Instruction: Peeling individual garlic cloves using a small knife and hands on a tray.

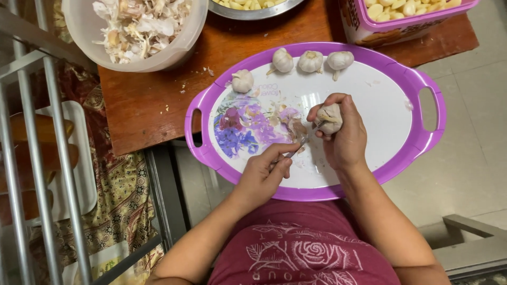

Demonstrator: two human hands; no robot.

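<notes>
My right hand [346, 140] grips a whole garlic bulb [330, 117] above an oval purple tray [422, 132] with a white, flower-printed middle. My left hand [264, 174] pinches a small knife [303, 140], whose tip reaches the bulb. Bits of papery skin lie on the tray under the knife. Several unpeeled garlic bulbs [310, 61] sit in a row along the tray's far edge. The tray rests partly on a wooden table [142, 105] and over my lap.
A translucent plastic bowl of garlic skins [137, 31] stands at the table's far left. A metal bowl [253, 8] and a purple tub [406, 16] hold peeled cloves. Metal rails [31, 158] run down the left; tiled floor lies to the right.
</notes>
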